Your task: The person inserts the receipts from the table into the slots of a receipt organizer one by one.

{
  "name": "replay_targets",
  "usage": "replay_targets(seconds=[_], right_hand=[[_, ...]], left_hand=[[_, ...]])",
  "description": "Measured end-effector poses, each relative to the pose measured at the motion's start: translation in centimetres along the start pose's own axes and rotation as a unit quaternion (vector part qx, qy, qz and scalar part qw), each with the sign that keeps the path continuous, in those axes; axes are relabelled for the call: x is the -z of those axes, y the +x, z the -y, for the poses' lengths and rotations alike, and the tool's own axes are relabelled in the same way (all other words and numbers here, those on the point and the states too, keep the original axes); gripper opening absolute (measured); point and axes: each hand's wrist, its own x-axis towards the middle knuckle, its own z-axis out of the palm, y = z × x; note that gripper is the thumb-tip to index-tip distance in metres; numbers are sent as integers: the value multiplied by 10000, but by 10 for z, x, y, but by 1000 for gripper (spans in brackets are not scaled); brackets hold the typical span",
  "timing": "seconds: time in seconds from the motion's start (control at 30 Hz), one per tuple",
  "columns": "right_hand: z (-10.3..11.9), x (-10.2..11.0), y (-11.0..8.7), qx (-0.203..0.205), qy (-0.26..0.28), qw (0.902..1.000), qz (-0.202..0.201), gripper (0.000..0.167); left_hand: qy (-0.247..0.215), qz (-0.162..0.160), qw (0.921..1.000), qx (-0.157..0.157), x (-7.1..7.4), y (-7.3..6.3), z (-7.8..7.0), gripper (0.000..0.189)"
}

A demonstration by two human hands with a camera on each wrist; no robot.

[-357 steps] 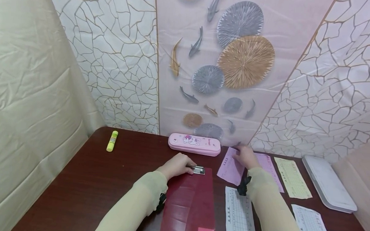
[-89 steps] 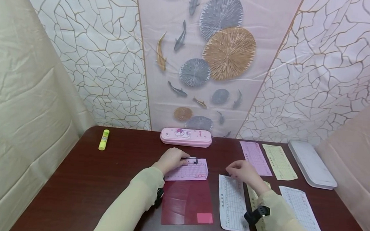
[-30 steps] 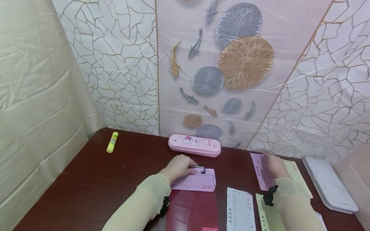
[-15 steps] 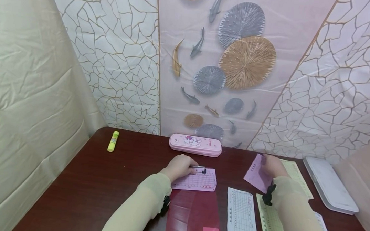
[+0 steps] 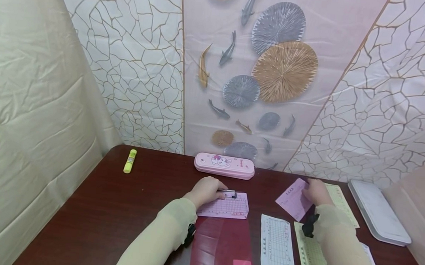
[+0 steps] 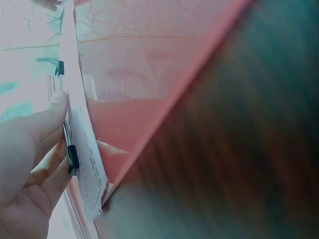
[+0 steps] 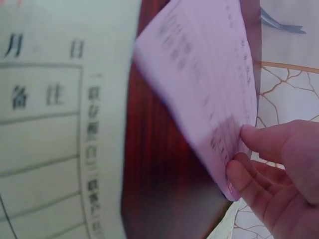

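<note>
My left hand (image 5: 207,190) holds the metal clip (image 5: 229,193) at the top of a dark red clipboard (image 5: 222,243). Under that clip lies a pink printed slip (image 5: 227,207), crosswise on the board. In the left wrist view, the thumb and fingers pinch the clip's black-tipped lever (image 6: 72,157), with paper edge-on beside it. At the right, my right hand (image 5: 318,191) pinches a second pink slip (image 5: 292,200) by its far right corner. The right wrist view shows thumb and fingertips (image 7: 239,172) on this slip, which is tilted off the dark table.
A white slip (image 5: 278,246) lies right of the clipboard, with a yellow slip (image 5: 310,251) beside it. Another yellow slip (image 5: 341,203) and a white flat case (image 5: 379,213) are farther right. A pink pencil case (image 5: 224,166) and glue stick (image 5: 129,161) stand at the back.
Since the oldest frame, one pink slip has come under the clip. My right hand has since taken hold of the other and turned it leftward. The left hand stays at the clip.
</note>
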Motion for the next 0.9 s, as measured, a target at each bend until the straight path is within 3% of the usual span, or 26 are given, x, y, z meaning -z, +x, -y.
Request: replay_targets(seconds=[0.2,0.43,0.73,0.9], right_hand=[[-4,1,-4,-21,332,9991,-270,63],[-7,9,-4,-62,618,9975,328,64],[-3,11,-3,-156,104,9986,490,41],[1,13,-3,-240,110,9982,532,38]], left_hand=[[-46,41,10000,47,-2,1,0,30],[-52,14,10000,45,-1,1,-1,29],[-78,53,9999,89,0,0,-2,29],[-136,77,9998,111,2,-1,-2,30]])
